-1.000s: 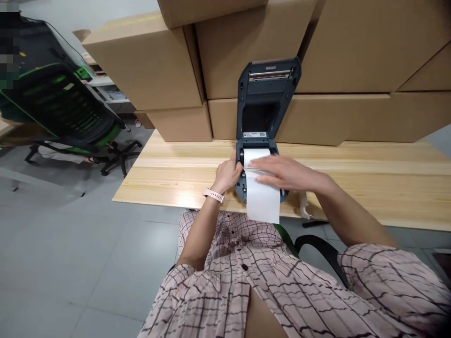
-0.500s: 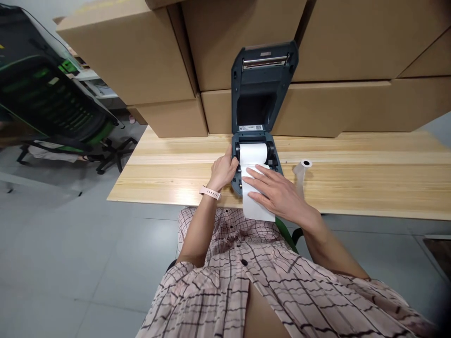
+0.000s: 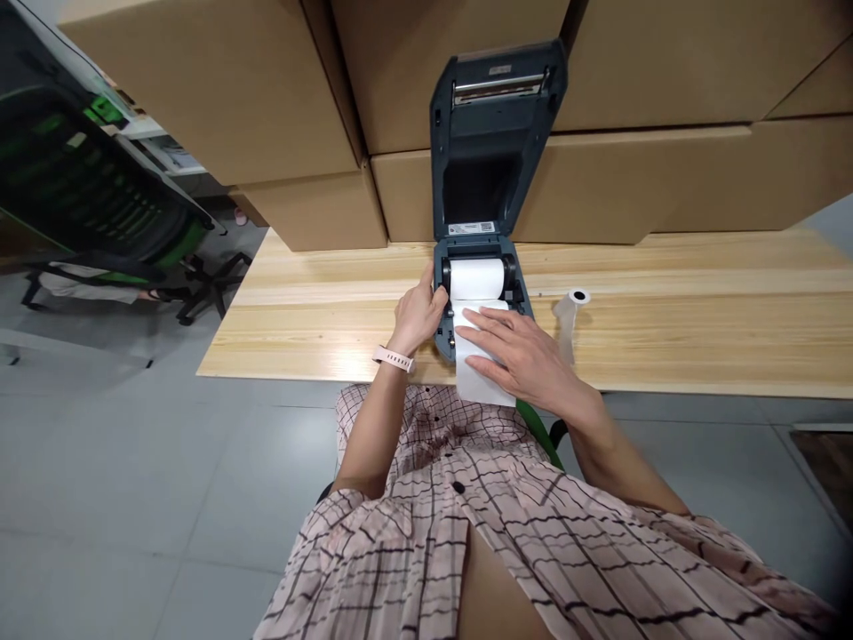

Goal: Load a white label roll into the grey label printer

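Printer of dark blue-grey plastic (image 3: 476, 242), close to the front edge of a long table of pale wood (image 3: 686, 329), between left hand (image 3: 417, 316) and right hand (image 3: 526, 356). Stands open, with hinged lid (image 3: 483, 133) raised at its rear. Carries a roll of plain white paper (image 3: 477, 279); just in front of this, a wide strip of white paper (image 3: 470, 378) running forward and past the table's front edge.

At the printer's left side, left hand, thumb and forefinger apart on the rim, other fingers bent; impossible to tell whether gripping or merely touching. Right hand palm down over the strip, fingers long and slightly spread, clasping nothing, hiding part of the paper and the printer's front right corner.

Right of the printer, apart from it, a small white roll with a dark core (image 3: 579, 295), tail (image 3: 567, 329) trailing toward the front edge. Along the back edge, behind the lid, stacked brown cardboard boxes (image 3: 593, 191).
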The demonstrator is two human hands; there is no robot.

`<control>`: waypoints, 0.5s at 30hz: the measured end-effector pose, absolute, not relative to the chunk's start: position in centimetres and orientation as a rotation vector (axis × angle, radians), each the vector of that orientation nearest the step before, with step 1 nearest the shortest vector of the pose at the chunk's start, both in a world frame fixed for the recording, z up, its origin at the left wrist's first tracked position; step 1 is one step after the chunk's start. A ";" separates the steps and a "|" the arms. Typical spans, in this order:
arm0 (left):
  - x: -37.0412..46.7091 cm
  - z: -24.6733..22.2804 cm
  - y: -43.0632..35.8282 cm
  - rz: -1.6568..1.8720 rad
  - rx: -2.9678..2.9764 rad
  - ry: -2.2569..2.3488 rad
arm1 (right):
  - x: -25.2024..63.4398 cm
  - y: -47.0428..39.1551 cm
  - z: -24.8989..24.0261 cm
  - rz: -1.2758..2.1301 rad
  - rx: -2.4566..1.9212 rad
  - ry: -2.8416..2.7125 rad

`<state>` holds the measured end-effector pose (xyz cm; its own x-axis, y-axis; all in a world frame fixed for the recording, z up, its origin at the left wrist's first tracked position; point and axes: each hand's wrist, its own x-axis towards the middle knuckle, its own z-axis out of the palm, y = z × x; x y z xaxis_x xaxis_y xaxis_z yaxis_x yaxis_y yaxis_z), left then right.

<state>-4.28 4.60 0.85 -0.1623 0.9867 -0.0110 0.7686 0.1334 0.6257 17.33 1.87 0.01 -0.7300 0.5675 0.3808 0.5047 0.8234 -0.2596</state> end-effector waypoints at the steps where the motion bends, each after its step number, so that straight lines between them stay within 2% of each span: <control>1: -4.3 0.9 4.6 0.696 1.678 1.996 | 17.3 1.9 -0.1 0.199 -0.797 -2.546; 9: -4.3 0.2 3.8 0.704 1.614 2.040 | 16.9 0.1 -2.0 0.148 -0.740 -2.323; 12: -5.4 -0.6 4.9 0.926 1.647 2.015 | 16.8 -0.8 -2.8 0.118 -0.717 -2.256; 15: -8.1 0.0 9.6 1.328 1.815 1.862 | 16.8 -1.0 -3.3 0.100 -0.647 -2.185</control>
